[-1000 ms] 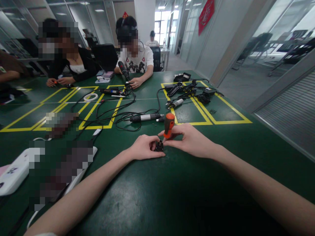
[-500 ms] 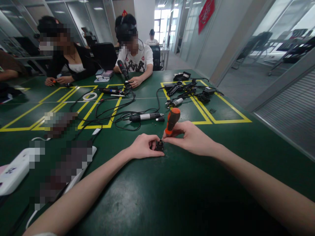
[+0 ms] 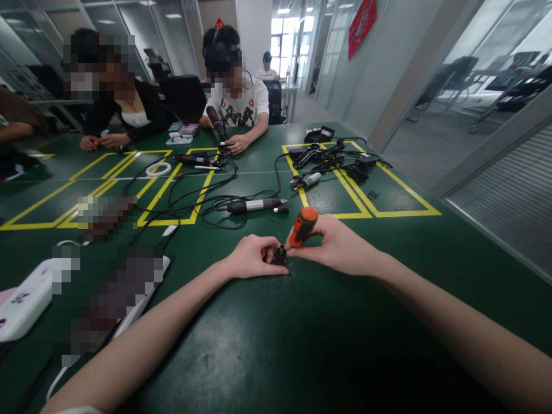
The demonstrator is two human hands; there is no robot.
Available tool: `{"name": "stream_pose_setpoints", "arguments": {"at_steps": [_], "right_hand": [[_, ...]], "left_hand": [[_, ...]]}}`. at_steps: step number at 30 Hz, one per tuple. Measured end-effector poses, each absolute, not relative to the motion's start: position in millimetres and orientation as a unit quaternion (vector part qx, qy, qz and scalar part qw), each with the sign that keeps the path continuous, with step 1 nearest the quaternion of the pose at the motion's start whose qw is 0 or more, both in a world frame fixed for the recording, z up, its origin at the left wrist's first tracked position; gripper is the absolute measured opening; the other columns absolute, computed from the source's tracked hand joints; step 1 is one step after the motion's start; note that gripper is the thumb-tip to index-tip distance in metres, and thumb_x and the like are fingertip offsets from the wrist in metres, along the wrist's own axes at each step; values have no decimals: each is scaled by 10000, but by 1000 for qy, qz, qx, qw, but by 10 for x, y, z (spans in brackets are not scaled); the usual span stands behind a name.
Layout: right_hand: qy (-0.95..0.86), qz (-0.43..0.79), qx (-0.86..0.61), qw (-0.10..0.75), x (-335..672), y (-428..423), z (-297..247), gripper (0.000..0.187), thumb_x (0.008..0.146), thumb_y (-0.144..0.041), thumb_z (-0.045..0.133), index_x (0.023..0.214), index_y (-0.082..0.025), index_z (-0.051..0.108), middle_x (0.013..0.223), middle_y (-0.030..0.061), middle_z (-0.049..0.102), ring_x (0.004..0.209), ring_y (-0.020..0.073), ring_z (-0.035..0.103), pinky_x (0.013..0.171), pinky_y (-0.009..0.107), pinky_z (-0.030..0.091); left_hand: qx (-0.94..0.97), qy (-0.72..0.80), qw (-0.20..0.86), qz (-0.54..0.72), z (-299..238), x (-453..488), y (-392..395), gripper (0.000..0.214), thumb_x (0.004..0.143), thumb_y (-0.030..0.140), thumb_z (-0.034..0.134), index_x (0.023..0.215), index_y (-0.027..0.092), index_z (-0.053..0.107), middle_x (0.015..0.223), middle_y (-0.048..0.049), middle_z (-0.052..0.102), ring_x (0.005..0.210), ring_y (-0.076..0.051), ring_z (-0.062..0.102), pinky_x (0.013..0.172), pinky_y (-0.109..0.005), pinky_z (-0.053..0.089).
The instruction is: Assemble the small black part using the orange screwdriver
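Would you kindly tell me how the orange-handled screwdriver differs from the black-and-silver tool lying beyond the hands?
The screwdriver is orange and dark; the tool is black and silver. The screwdriver is held tilted in the right hand; the tool lies on the table. Both are elongated and have dark parts.

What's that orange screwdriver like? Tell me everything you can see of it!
The screwdriver has a chunky handle, orange at both ends and dark grey between, that looks like plastic or rubber. Its top is rounded. It's tilted, with the top leaning toward the person's right. The right hand pinches it low down, beside the small black part in the left hand. The shaft is mostly hidden, so I can't tell what the tip touches.
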State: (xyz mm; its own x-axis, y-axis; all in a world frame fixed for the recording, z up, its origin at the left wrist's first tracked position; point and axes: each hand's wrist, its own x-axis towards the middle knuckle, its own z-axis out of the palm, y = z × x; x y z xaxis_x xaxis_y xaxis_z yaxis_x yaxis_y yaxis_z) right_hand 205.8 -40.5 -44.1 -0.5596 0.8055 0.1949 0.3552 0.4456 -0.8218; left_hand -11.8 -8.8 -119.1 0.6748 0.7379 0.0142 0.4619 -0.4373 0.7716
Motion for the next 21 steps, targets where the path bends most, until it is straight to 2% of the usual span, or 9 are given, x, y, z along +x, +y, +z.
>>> {"name": "stream_pose_setpoints", "arguments": {"at_steps": [6, 14, 18, 21], "right_hand": [[-791, 374, -376, 305, 2059, -412, -464, 108, 821, -201, 697, 925, -181, 718, 880, 44, 764, 774, 187, 703, 737, 314, 578], [-758, 418, -385, 321, 2011, -442, -456, 205, 854, -263, 664, 1037, -171, 663, 868, 39, 731, 744, 179, 705, 713, 320, 591], [-748, 415, -395, 334, 2014, -437, -440, 228, 885, -390, 696, 929, -167, 675, 845, 51, 740, 754, 199, 721, 722, 340, 596], [-769, 383, -387, 334, 2039, -418, -435, 236, 893, -399, 707, 840, -169, 704, 842, 61, 754, 753, 200, 711, 710, 336, 587]], "left_hand": [[833, 356, 380, 187, -1199, -127, -89, 401, 709, 494, 853, 850, 166, 671, 594, 78, 596, 536, -83, 518, 578, -209, 353], [833, 354, 381, 189, -1191, -125, -107, 315, 764, 439, 804, 888, 170, 697, 625, 66, 602, 564, -90, 542, 586, -208, 363], [839, 355, 368, 187, -1186, -124, -108, 320, 766, 429, 802, 936, 171, 716, 627, 67, 607, 559, -89, 536, 587, -211, 362], [837, 360, 370, 182, -1190, -124, -105, 341, 763, 434, 806, 963, 172, 720, 617, 70, 608, 551, -90, 535, 587, -213, 368]]}}
